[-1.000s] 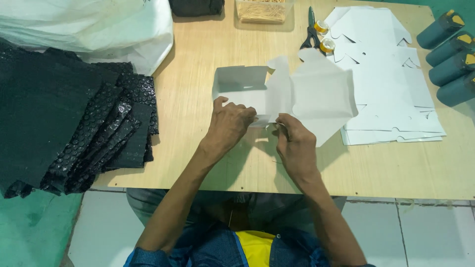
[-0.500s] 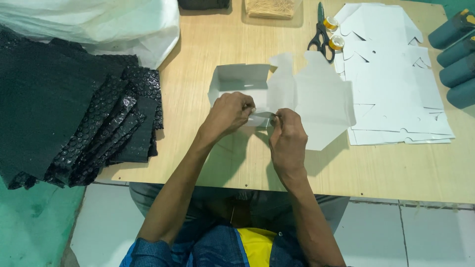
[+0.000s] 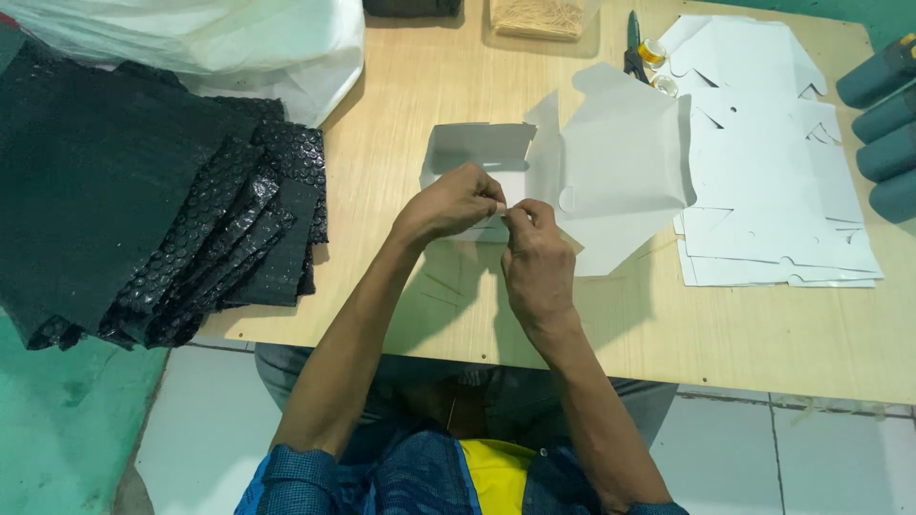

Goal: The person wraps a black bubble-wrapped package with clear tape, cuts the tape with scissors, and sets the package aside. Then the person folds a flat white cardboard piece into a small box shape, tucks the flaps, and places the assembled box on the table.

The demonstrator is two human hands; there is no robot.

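- On the wooden table [image 3: 763, 334], left edge: big stack of black bubble-wrap sheets [image 3: 143, 200], white plastic bag [image 3: 239, 43] behind it.
- Right side: pile of flat white die-cut box blanks [image 3: 773, 181], dark teal cylinders [image 3: 883, 124] at the far edge, scissors [image 3: 634, 43] beyond the pile.
- Centre: one white box blank [image 3: 611, 172], partly folded, one end wall standing upright, wide flaps lying flat to the right.
- Left hand [image 3: 453, 205] pinches the blank's near edge, fingers closed on a small flap.
- Right hand [image 3: 536, 262] meets it fingertip to fingertip, thumb and forefinger also clamped on that edge.
- Step, judged: folding or tucking a side tab to form the box wall.
- Next move likely needs a firm crease, tab kept aligned with its slot, other hand bracing the panel.
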